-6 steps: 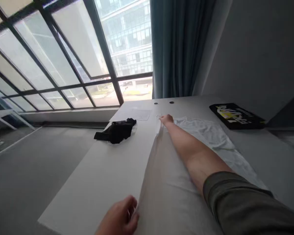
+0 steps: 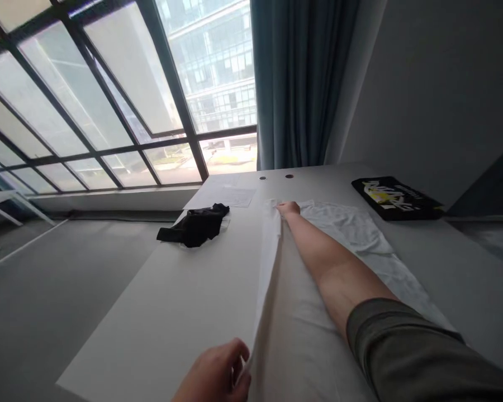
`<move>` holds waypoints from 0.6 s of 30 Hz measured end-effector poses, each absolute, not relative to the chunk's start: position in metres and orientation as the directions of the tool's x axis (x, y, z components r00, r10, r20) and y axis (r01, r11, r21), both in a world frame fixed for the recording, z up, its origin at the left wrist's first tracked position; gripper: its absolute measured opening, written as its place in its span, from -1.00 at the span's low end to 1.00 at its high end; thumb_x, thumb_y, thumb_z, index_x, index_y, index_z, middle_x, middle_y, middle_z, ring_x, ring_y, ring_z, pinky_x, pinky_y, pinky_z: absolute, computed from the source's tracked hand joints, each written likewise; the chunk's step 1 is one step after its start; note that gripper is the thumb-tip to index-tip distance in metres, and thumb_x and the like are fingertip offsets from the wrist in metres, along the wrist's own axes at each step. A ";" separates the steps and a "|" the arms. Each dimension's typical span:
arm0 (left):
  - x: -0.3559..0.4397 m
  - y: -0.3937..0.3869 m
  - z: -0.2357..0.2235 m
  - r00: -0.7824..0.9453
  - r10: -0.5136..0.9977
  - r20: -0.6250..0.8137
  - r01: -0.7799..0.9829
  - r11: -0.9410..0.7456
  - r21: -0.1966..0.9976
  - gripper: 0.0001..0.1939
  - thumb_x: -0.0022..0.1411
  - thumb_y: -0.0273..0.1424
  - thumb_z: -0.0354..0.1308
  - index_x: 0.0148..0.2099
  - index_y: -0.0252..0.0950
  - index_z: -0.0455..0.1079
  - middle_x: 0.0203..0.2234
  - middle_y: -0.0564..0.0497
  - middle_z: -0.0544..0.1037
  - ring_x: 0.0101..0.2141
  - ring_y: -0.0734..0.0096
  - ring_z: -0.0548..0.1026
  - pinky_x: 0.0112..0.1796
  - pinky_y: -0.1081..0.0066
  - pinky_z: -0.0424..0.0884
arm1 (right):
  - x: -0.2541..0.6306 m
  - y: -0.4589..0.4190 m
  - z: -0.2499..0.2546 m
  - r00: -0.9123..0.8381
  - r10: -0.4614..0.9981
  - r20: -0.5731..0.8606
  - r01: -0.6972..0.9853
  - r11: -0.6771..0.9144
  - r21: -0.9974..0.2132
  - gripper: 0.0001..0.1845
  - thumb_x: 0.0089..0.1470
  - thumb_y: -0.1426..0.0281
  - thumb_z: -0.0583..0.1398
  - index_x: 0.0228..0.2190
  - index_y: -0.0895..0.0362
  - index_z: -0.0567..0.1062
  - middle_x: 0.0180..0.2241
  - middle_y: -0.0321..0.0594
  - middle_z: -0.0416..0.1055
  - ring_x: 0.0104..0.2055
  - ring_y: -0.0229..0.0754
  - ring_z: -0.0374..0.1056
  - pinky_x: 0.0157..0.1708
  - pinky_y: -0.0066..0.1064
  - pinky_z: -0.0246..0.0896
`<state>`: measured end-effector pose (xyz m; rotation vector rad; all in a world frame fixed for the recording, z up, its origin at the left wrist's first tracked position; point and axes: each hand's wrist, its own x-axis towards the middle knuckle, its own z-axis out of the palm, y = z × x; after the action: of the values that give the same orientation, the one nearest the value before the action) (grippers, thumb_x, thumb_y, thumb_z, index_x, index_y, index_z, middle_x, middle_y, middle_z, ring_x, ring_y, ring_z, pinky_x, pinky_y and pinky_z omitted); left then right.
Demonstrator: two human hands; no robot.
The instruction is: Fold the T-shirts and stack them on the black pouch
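A thin white garment (image 2: 318, 346), likely a shirt, lies lengthwise on the white table (image 2: 184, 301). My right hand (image 2: 289, 208) is at its far end, fingertips pinching the fabric edge, with the forearm stretched across the cloth. Close to me, my left hand (image 2: 224, 371) grips the near part of the same long edge between thumb and fingers. Between the two hands the edge is drawn up into a raised, taut fold. Wrinkled fabric spreads to the right of my forearm.
A crumpled black cloth item (image 2: 197, 224) lies left of the garment, beside a sheet of paper (image 2: 235, 196). At the right back is a flat black item with white and yellow print (image 2: 396, 197). A blue curtain (image 2: 302, 84) and windows stand behind the table.
My left hand has shifted right with the edge, so the fold leans further over to the right. My right hand has moved slightly right, still pinching. The view has shifted slightly.
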<state>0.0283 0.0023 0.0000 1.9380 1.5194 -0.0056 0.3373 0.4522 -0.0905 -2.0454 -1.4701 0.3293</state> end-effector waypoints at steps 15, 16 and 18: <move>0.100 0.075 -0.063 0.579 0.812 -0.073 0.768 -0.513 0.382 -0.55 0.34 -0.22 0.19 0.24 -0.14 0.40 0.26 -0.09 0.41 0.23 0.09 0.36 0.25 0.09 0.28 | 0.324 0.419 -0.118 0.223 0.970 0.099 0.926 -0.179 -0.331 -0.40 0.32 0.25 0.05 0.31 0.19 0.34 0.46 0.03 -0.01 0.51 0.17 -0.22 0.38 0.04 -0.10; 0.106 0.083 -0.072 0.582 0.811 -0.057 0.772 -0.530 0.353 -0.47 0.36 -0.17 0.16 0.32 -0.16 0.34 0.34 -0.12 0.33 0.29 0.06 0.29 0.29 0.06 0.23 | 0.320 0.419 -0.117 0.205 0.971 0.121 0.939 -0.160 -0.306 -0.37 0.33 0.25 0.03 0.34 0.19 0.28 0.50 0.01 -0.12 0.52 0.17 -0.30 0.41 0.07 -0.19; 0.117 0.096 -0.088 0.577 0.815 -0.042 0.787 -0.542 0.295 -0.34 0.41 -0.09 0.07 0.44 -0.25 0.20 0.44 -0.17 0.17 0.40 0.01 0.13 0.36 0.03 0.12 | 0.311 0.420 -0.115 0.121 0.984 0.134 0.966 -0.086 -0.243 -0.34 0.35 0.24 -0.01 0.39 0.18 0.18 0.52 -0.03 -0.22 0.53 0.14 -0.40 0.43 0.08 -0.33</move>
<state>0.1173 0.0964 -0.0880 2.5298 1.3188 0.1446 0.3108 0.4198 -0.1152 -2.1315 -1.9171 0.0919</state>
